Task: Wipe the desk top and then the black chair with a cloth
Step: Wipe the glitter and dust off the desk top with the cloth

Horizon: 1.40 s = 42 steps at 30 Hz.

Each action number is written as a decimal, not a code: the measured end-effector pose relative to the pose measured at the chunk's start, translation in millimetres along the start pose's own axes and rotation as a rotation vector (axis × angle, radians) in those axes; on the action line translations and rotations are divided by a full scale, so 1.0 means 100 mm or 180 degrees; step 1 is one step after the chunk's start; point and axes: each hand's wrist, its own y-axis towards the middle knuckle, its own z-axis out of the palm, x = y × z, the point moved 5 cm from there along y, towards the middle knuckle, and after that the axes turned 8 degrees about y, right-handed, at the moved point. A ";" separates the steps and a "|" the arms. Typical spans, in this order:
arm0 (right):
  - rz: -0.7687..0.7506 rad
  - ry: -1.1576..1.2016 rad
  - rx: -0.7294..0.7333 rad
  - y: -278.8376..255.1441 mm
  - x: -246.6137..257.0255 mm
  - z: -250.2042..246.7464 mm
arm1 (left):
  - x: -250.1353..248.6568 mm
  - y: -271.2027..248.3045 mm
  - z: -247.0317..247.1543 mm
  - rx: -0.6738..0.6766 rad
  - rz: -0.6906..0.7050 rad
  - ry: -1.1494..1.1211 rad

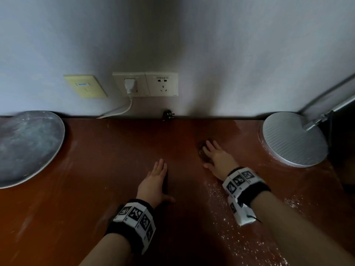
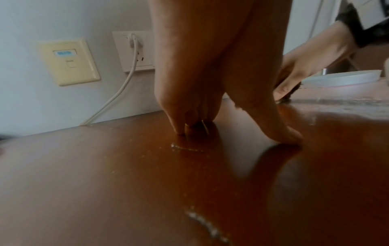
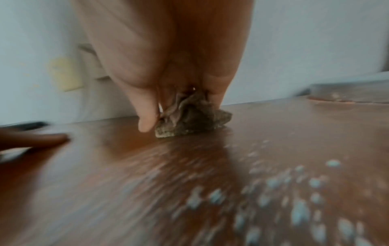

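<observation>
The reddish-brown desk top (image 1: 96, 169) fills the lower half of the head view. My right hand (image 1: 215, 156) holds a small crumpled brown-grey cloth (image 1: 201, 152) against the desk, right of centre. In the right wrist view the cloth (image 3: 193, 119) is bunched between thumb and fingers of that hand (image 3: 179, 108). My left hand (image 1: 155, 179) lies flat on the desk with straight fingers, holding nothing; in the left wrist view its fingertips (image 2: 179, 131) touch the wood. White dust specks (image 1: 221, 198) lie behind my right hand. The black chair is out of view.
A round silver lamp base (image 1: 294, 139) stands right of the cloth, its arm rising to the right. A large round grey tray (image 1: 26, 146) sits at the left edge. On the wall behind are sockets (image 1: 161, 84), a white cable (image 1: 119, 110), a black plug (image 1: 168, 115).
</observation>
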 end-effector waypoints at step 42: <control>0.0670 -0.0181 -0.0294 -1.20 -0.40 0.19 | -0.39 -0.66 0.46 0.0027 0.0195 0.0362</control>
